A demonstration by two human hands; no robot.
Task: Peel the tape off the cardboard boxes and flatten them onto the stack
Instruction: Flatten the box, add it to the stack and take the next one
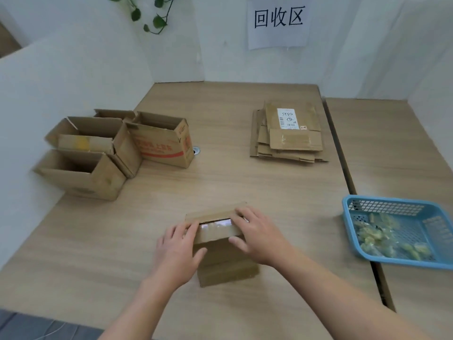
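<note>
Starting far left, hard against the white partition: a huddle of open boxes, flaps up, standing on the desk. Just right of them and touching, a red-printed box, also open at the top. Up above on the wall, a trailing green plant.

On to the centre, near edge of the desk: the small box, upright, caught between both hands. Left hand curled over the left end of the top, fingertips on the flap, thumb pressed into the near face. A shiny strip of tape across the top seam, showing between the two hands. Right hand wrapped over the right end, fingers hooked past the far flap, thumb flat along the near flap's edge. Gripping from both sides, then, not pinching the tape itself as far as can be seen.

Further right and well back: the stack of flattened cardboard, a white label on the top piece. Above it on the wall, a paper sign with three characters. Far right, straddling the gap between two desk tops: a blue basket holding crumpled yellowish tape scraps.
</note>
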